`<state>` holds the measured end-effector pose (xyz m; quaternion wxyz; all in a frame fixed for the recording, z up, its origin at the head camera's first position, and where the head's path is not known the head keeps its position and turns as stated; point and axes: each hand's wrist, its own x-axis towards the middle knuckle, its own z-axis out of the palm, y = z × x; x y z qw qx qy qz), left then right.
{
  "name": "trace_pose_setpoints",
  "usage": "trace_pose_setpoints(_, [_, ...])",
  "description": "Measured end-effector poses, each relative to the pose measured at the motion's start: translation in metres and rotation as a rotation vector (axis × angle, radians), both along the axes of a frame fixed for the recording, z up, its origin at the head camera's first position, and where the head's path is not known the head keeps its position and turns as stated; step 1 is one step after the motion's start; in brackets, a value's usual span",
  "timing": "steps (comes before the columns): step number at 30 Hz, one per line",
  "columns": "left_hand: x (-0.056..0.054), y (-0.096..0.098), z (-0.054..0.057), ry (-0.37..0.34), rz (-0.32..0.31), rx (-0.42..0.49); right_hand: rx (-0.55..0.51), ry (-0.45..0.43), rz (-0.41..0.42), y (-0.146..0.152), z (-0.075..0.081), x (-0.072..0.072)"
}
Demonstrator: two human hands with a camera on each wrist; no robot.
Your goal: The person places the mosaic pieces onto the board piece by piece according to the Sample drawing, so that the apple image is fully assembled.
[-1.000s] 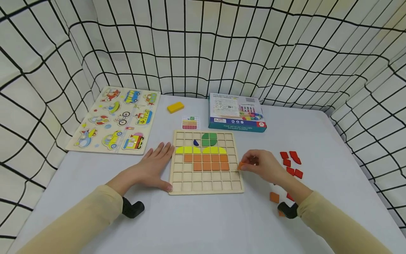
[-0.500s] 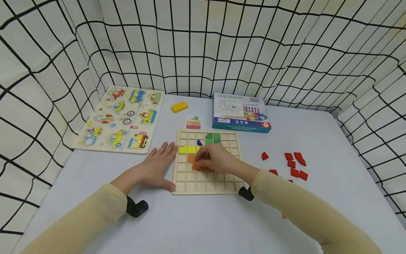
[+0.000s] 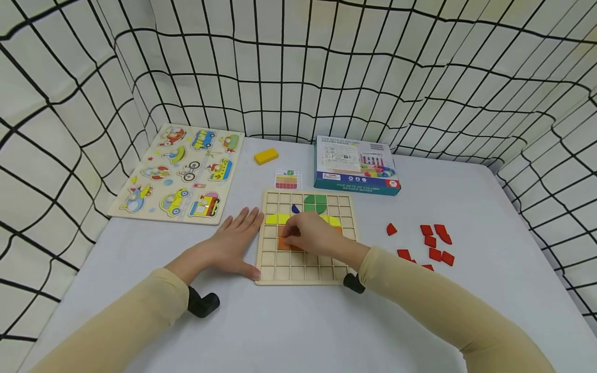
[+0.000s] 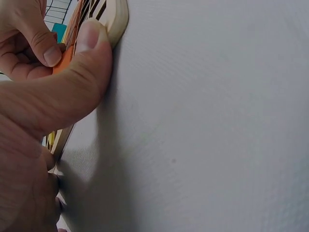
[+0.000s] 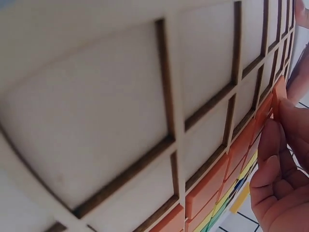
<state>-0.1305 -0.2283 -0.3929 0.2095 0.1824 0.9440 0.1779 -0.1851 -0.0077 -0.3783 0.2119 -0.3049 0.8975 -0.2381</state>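
Observation:
My right hand (image 3: 309, 234) is over the wooden grid board (image 3: 311, 273), pinching an orange square tile (image 5: 278, 96) between thumb and fingers. In the right wrist view this tile stands tilted at the end of a row of orange tiles (image 5: 207, 186). My left hand (image 3: 235, 248) lies with straight fingers along the board's left side, its thumb (image 4: 82, 72) on the edge near the front left corner. Yellow (image 3: 271, 219), green (image 3: 315, 203) and dark blue (image 3: 296, 209) pieces sit in the upper cells. My right hand hides part of the orange and yellow rows.
Several red tiles (image 3: 435, 254) lie loose to the right. Behind the board are a small pattern card (image 3: 287, 180), a yellow block (image 3: 266, 156) and a flat box (image 3: 356, 165). A vehicle picture puzzle (image 3: 179, 173) lies back left. Black-grid white walls (image 3: 289, 67) enclose the table.
My right hand has carried the orange tile from the board's right side leftward to the left end of the lower orange row. The left hand stays at the board's edge; the view has shifted slightly.

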Motion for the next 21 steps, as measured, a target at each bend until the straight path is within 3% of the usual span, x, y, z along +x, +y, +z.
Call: trace_pose_setpoints(21, [-0.0049,0.0007,0.0064,-0.033,-0.030,-0.048,0.038,0.067,0.068,-0.0021,-0.0033,0.0034])
